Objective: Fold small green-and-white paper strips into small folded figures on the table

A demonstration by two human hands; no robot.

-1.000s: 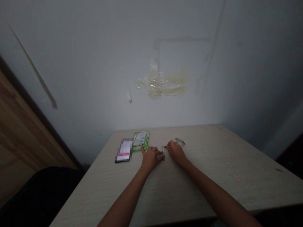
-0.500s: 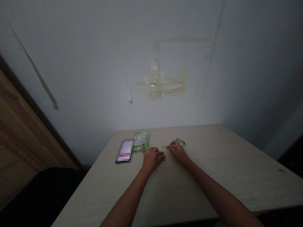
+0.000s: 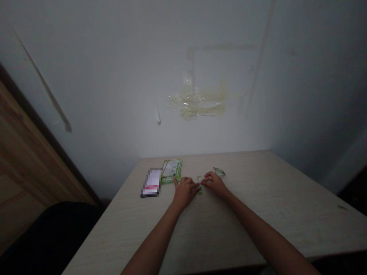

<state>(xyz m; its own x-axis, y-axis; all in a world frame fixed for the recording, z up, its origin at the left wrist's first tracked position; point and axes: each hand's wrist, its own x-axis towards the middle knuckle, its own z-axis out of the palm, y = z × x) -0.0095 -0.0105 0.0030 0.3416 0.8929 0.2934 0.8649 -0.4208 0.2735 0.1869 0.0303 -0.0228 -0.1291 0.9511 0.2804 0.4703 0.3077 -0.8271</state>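
The work looked to be midway, with both hands busy over a small green-and-white strip [image 3: 200, 188] that lay on the pale worktop [image 3: 215, 236], between the fingertips. The left hand [image 3: 185, 191] came at it from one side, its index finger and thumb over the nearer part, while its outermost finger stretched out by the near edge of a stack of green printed sheets [image 3: 172, 169]; whether that finger touched the stack could not be told. The right hand [image 3: 215, 184] met the strip from the opposite side, thumb and forefinger drawn close together at its edge. Neither grip was spread wide, but the strip was too small and dim to tell a true pinch from a light press.

As for progress, the strip appeared to be in hand rather than finished, since the fingers of both hands were gathered at it. A small piece with a printed face [image 3: 219, 172] lay just beyond the right hand — apart from the strip, and whether it had been dealt with could not be told. The stacked sheets lay flat, not held, and beside them rested a pixelated, phone-like slab [image 3: 152, 182], likewise out of either grip.
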